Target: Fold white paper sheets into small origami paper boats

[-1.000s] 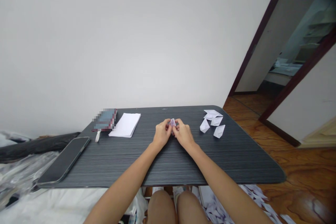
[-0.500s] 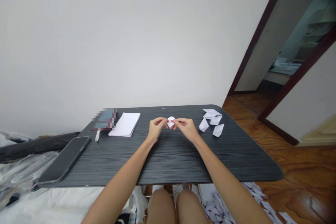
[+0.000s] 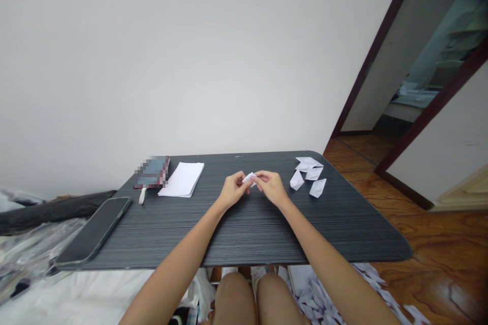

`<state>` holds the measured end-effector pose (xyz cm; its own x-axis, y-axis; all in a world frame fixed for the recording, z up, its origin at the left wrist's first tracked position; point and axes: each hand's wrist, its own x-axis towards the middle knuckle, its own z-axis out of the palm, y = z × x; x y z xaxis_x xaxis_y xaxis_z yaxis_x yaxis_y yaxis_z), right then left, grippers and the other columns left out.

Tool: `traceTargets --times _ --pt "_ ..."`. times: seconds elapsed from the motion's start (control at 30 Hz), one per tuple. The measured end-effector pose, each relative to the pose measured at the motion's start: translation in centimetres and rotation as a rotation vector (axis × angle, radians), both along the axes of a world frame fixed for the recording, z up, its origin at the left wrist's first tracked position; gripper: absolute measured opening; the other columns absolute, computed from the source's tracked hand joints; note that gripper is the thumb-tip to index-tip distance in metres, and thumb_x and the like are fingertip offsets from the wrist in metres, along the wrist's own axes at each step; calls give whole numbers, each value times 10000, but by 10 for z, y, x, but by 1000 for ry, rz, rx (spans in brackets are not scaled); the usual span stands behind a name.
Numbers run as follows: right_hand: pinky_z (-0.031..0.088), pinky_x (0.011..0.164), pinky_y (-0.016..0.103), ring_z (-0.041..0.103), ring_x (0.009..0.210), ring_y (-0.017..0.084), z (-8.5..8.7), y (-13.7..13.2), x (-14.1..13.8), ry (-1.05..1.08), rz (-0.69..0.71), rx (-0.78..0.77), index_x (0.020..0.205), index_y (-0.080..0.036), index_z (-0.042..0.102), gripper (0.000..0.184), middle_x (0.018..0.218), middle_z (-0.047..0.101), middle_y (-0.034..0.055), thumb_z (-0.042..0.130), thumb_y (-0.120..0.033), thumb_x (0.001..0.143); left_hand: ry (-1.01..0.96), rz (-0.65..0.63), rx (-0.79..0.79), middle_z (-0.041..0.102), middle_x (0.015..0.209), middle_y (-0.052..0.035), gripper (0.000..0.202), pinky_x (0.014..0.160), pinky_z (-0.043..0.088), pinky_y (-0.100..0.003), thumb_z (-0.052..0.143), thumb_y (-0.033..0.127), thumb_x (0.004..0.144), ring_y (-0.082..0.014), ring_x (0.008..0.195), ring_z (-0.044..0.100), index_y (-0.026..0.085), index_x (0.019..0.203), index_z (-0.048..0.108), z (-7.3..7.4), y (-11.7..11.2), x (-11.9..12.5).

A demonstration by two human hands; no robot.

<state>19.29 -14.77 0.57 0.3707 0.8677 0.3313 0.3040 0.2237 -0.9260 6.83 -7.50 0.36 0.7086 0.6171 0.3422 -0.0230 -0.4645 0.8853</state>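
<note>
Between both hands, above the middle of the dark table point(image 3: 251, 233), is a small folded piece of white paper point(image 3: 249, 178). My left hand point(image 3: 232, 190) pinches its left side with thumb and fingers. From the right, my right hand point(image 3: 271, 186) grips the other side, thumb on top. The fingers cover much of the paper, so its exact fold is hard to see. Several folded white paper pieces point(image 3: 317, 188) lie to the right of my right hand. A stack of white paper sheets point(image 3: 182, 180) rests left of my left hand.
A phone point(image 3: 93, 231) lies at the table's left edge. Behind it is a blurred-out pouch-like item point(image 3: 151, 172) with a white strap point(image 3: 142, 196). Many folded papers point(image 3: 316, 297) are heaped below the table at right. A white wall point(image 3: 229, 61) stands behind the table.
The folded paper has gone from a flat, opened diamond shape to a narrower, tilted shape. My left hand has shifted slightly right, closer to my right hand.
</note>
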Motion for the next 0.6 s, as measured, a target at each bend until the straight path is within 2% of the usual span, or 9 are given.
traceTargets --times 0.13,0.3,0.43,0.6 --pt "284 367 195 381 359 73 1 -1 -2 -39 21 -35 673 -134 605 274 415 454 -31 515 -393 682 57 29 89 507 422 37 297 403 339 -161 395 385 790 -74 374 497 139 649 483 4 -4 -1" --pt "364 446 201 486 481 104 -1 1 -5 -163 -24 2 697 -146 600 260 560 566 12 446 -353 729 82 32 156 516 412 16 346 420 357 -165 375 376 802 -73 373 498 127 617 529 8 -8 -4" --pt "393 517 209 519 560 117 -4 2 -3 -225 -64 45 687 -143 597 234 621 593 26 428 -296 743 84 -47 67 553 473 11 258 406 353 -163 437 355 774 -69 383 491 119 709 519 7 -10 -3" --pt "349 431 198 465 444 90 -6 1 -2 -128 -99 49 682 -142 576 225 544 549 7 439 -311 741 21 -140 -98 556 603 10 210 460 397 -178 573 256 675 -77 472 538 121 790 459 0 -6 2"
